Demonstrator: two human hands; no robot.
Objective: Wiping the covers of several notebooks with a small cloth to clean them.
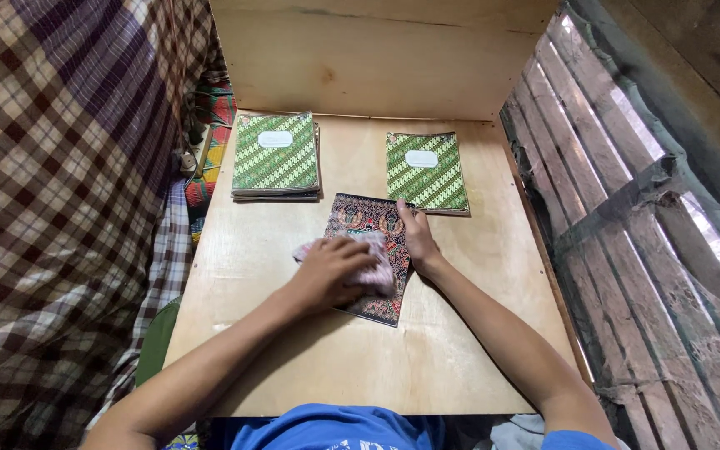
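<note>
A dark patterned notebook (358,218) lies in the middle of the wooden table (460,333). My left hand (331,271) presses a crumpled pinkish cloth (379,268) onto its cover. My right hand (417,236) lies flat on the notebook's right edge, fingers together, holding it in place.
A stack of green patterned notebooks (276,156) sits at the back left and a single green one (427,172) at the back right. A wooden board (377,58) closes the back. Checked fabric (60,192) hangs on the left, slatted wood (627,217) on the right.
</note>
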